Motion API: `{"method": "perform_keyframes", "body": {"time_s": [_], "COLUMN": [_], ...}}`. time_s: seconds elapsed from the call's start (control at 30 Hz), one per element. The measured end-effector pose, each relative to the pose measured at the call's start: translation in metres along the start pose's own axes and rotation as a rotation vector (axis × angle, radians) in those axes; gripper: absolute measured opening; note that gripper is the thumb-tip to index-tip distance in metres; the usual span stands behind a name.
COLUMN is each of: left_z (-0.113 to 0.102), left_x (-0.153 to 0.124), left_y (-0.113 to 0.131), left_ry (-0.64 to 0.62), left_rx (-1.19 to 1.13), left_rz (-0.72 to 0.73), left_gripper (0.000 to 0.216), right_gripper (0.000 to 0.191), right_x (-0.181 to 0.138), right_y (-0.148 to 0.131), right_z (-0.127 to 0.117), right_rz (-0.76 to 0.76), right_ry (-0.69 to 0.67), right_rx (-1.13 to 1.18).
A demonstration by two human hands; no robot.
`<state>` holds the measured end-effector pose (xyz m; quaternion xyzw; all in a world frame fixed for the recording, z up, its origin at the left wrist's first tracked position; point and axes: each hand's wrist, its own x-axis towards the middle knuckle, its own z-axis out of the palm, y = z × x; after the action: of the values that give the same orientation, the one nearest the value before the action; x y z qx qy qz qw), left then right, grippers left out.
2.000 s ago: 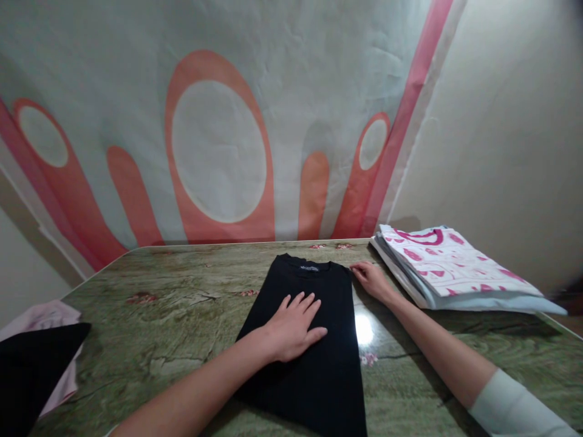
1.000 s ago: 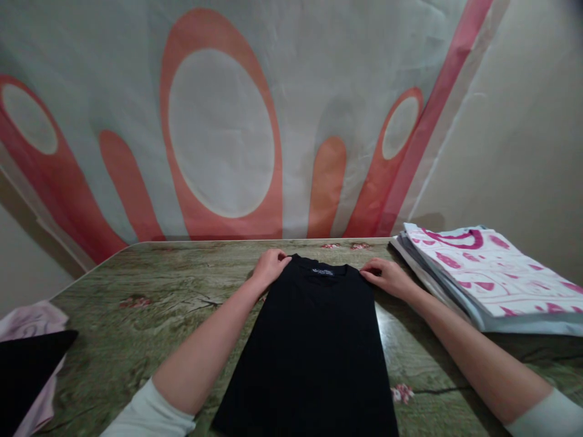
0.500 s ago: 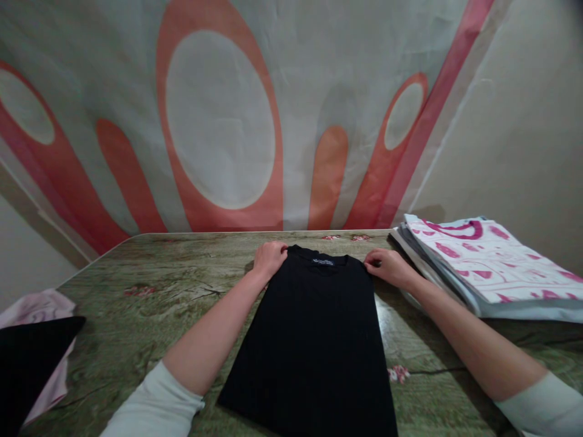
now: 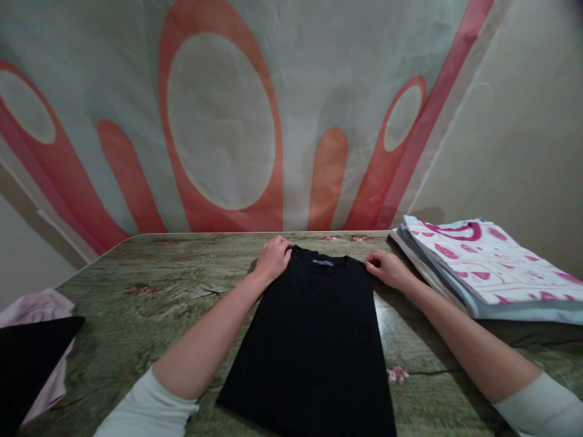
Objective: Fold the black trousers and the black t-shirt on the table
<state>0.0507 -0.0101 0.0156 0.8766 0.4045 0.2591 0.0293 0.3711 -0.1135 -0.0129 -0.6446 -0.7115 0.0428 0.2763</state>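
Observation:
A black T-shirt [image 4: 314, 346] lies in a long, narrow folded shape on the table, its neckline and small label at the far end. At its far left shoulder corner is my left hand [image 4: 274, 258], fingers curled over the edge, the fingertips partly hidden. My right hand [image 4: 386, 267] pinches the far right shoulder corner between thumb and fingers. The near end of the shirt runs out of the bottom of the view.
A stack of folded clothes, topped by a white shirt with pink print [image 4: 492, 261], stands at the right. Pink cloth [image 4: 40, 306] and black cloth [image 4: 31, 358] lie at the left edge. The wood-patterned table [image 4: 159, 328] meets a patterned backdrop [image 4: 296, 91] behind.
My left hand has shifted slightly right along the shirt's shoulder corner. My right hand stays almost in place, and the shirt lies nearly as before.

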Motion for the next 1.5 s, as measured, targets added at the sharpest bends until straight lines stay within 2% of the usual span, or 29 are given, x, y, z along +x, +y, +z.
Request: {"method": "perform_keyframes", "body": {"time_s": [0.17, 0.3, 0.5, 0.63, 0.83, 1.07, 1.27, 1.5], "left_z": [-0.015, -0.017, -0.006, -0.003, -0.002, -0.001, 0.003, 0.008], "left_x": [-0.013, -0.034, -0.052, -0.051, -0.051, -0.051, -0.046, -0.03], "left_y": [0.042, 0.073, 0.081, 0.079, 0.079, 0.078, 0.077, 0.051], "left_ry": [-0.207, -0.362, -0.52, -0.533, -0.519, -0.513, -0.492, -0.447], "left_rx": [-0.032, -0.08, -0.092, -0.084, -0.106, -0.106, -0.097, -0.024], "left_rz": [0.273, 0.467, 0.489, 0.495, 0.489, 0.491, 0.459, 0.344], "left_gripper": [0.023, 0.037, 0.056, 0.059, 0.057, 0.058, 0.057, 0.058], "right_gripper": [0.012, 0.016, 0.027, 0.029, 0.023, 0.017, 0.02, 0.021], "right_x": [-0.002, -0.007, -0.011, -0.011, -0.012, -0.01, -0.004, -0.005], "right_y": [0.004, 0.01, 0.017, 0.011, -0.005, -0.011, -0.007, -0.008], "right_z": [0.001, -0.002, -0.006, -0.007, -0.006, 0.002, 0.014, 0.014], "right_rz": [0.011, 0.045, 0.097, 0.081, 0.05, 0.071, 0.129, 0.138], "right_ry": [0.022, 0.05, 0.055, 0.023, 0.007, 0.087, 0.204, 0.271], "right_rx": [0.019, 0.059, 0.145, 0.161, 0.111, 0.051, 0.024, 0.118]}}
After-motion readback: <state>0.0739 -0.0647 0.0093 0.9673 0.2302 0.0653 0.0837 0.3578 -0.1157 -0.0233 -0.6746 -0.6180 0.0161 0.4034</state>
